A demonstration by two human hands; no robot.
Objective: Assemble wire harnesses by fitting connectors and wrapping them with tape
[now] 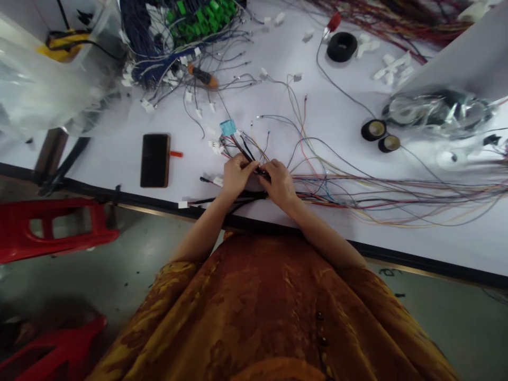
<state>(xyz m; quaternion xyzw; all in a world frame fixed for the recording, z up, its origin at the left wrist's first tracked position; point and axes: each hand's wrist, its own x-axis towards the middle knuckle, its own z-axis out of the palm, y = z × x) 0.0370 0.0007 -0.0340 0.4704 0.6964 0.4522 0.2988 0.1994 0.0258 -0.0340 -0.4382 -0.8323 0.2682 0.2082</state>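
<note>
My left hand [237, 173] pinches a dark bundle of wires near the table's front edge, thumb and forefinger together. Close beside it, my right hand [279, 182] has its fingers closed on the same wire bundle [248, 153]. A light-blue connector [227, 127] and a white connector [215, 146] lie at the bundle's far end. From under my right hand, long thin wires [381, 191] in several colours run off to the right. Black-sleeved wires [210, 200] with a white connector [183, 205] lie below my hands. Exactly what sits between my fingertips is hidden.
A phone [154, 160] lies to the left, an orange-handled screwdriver [203, 76] farther back. Blue wires with green connectors [206, 21] are heaped at the back. Tape rolls [342, 46] and bagged rolls [440, 114] stand right. Red stools [59, 225] are on the floor.
</note>
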